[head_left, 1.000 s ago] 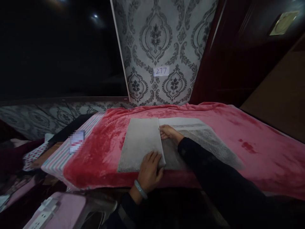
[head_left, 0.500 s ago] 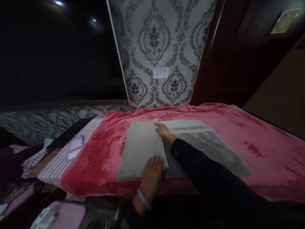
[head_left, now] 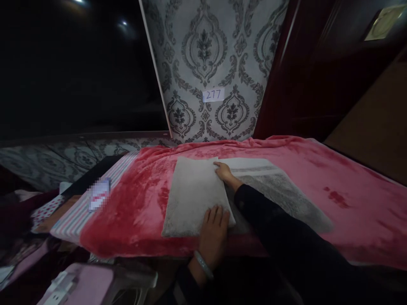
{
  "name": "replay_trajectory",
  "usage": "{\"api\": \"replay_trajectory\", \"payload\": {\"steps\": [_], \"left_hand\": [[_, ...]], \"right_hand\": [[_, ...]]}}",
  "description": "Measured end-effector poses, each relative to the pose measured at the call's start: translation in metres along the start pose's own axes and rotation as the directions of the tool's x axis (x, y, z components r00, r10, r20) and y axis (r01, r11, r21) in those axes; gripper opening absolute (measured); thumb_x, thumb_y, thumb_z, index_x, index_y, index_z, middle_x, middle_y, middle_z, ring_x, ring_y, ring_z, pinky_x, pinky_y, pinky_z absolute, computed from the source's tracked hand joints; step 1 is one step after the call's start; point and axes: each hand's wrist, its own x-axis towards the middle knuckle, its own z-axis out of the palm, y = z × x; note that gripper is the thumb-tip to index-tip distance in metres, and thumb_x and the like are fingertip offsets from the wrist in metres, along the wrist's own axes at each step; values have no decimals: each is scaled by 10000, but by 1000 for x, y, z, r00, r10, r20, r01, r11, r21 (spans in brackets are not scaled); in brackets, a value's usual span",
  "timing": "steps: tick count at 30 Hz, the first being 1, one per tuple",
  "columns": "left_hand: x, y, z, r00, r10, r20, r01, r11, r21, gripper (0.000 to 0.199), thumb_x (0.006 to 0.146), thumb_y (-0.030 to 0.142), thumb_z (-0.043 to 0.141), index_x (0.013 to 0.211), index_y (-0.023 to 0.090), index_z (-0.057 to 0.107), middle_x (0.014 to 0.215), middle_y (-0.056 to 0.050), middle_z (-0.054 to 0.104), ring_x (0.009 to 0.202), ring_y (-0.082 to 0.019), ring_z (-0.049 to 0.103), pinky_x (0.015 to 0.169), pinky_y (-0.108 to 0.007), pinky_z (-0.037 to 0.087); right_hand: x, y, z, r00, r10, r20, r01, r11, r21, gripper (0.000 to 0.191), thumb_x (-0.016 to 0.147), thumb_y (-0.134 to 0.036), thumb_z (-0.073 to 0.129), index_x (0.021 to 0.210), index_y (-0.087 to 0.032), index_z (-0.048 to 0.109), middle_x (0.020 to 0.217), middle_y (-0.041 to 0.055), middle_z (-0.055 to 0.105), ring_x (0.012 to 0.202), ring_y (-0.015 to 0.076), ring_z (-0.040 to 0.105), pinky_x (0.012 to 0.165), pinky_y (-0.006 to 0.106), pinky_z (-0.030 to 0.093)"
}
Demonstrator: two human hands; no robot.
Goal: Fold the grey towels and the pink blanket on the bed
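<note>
A grey towel (head_left: 197, 195) with a paler band at its far end lies on a red and pink blanket. Its left part is doubled over into a flap, while the flat part (head_left: 280, 190) extends to the right. My right hand (head_left: 224, 172) pinches the flap's far right corner, index finger stretched along the edge. At the near right corner, my left hand (head_left: 214, 228), with a pale bangle on the wrist, has its fingers over the cloth; its thumb is hidden. Both hands hold the flap by its right edge.
The pink blanket (head_left: 349, 182) covers the surface beneath. On its left, a striped cloth (head_left: 76, 216) carries a blurred card-like item (head_left: 99, 195). A pink stool (head_left: 92, 281) stands low at left. Behind are a large dark screen (head_left: 79, 72) and a wall label (head_left: 213, 95).
Both hands have shifted a little to the right, drawing the towel's folded flap along with them. The flat right part of the towel stays about where it was.
</note>
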Motion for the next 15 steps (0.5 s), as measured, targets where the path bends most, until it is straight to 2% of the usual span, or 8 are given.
{"api": "replay_trajectory", "payload": {"steps": [3,5,7,9,12,13,15], "left_hand": [[2,6,0,998,-10,61,8,1000,29,463,925,85,484,1369,168,585,1413,-149,629,1361,-279,554,1104,-511,491],[3,11,-2,996,-12,87,10,1000,25,444,938,120,505,1376,141,574,1426,-172,613,1368,-298,545,1106,-523,481],[4,11,-11,994,-24,109,30,998,-54,455,934,180,558,1387,134,561,1462,-175,581,1393,-313,516,1131,-522,456],[5,6,-27,989,-11,146,41,979,-199,474,921,258,609,1384,164,565,1468,-142,583,1401,-292,506,1165,-496,430],[4,-15,-52,985,-10,170,69,937,-342,407,964,270,547,1365,213,584,1386,-86,652,1340,-214,561,1208,-456,386],[1,-24,-57,984,-46,171,100,940,-325,395,981,258,511,1366,212,587,1369,-86,663,1333,-210,565,1222,-472,363],[-7,-40,-59,973,-158,167,192,959,-207,424,982,305,519,1384,185,583,1406,-128,631,1380,-280,518,1222,-575,322]], "right_hand": [[-3,-3,-5,1000,-18,12,19,996,-83,595,817,-46,545,1396,-149,632,1414,105,622,1333,224,559,1158,314,388],[-8,-7,-8,1000,-20,20,23,991,-134,597,822,-75,572,1417,-115,606,1432,153,595,1356,276,530,1166,360,382],[-17,-14,-10,999,-53,6,53,977,-207,632,851,-155,615,1475,-99,538,1531,197,477,1408,334,455,1172,421,368],[-31,-22,-7,985,-174,-5,163,932,-324,667,907,-276,616,1531,-101,455,1624,214,321,1464,364,356,1184,464,337],[-60,-24,8,899,-428,90,416,773,-479,672,991,-431,508,1582,-141,372,1670,191,222,1516,369,248,1200,533,280],[-70,-21,14,868,-474,146,479,723,-498,665,1005,-463,478,1589,-164,365,1672,177,227,1525,369,229,1203,557,261],[-87,-11,24,833,-493,252,546,655,-522,648,1020,-505,433,1595,-212,365,1670,148,251,1529,366,225,1201,589,241]]}}
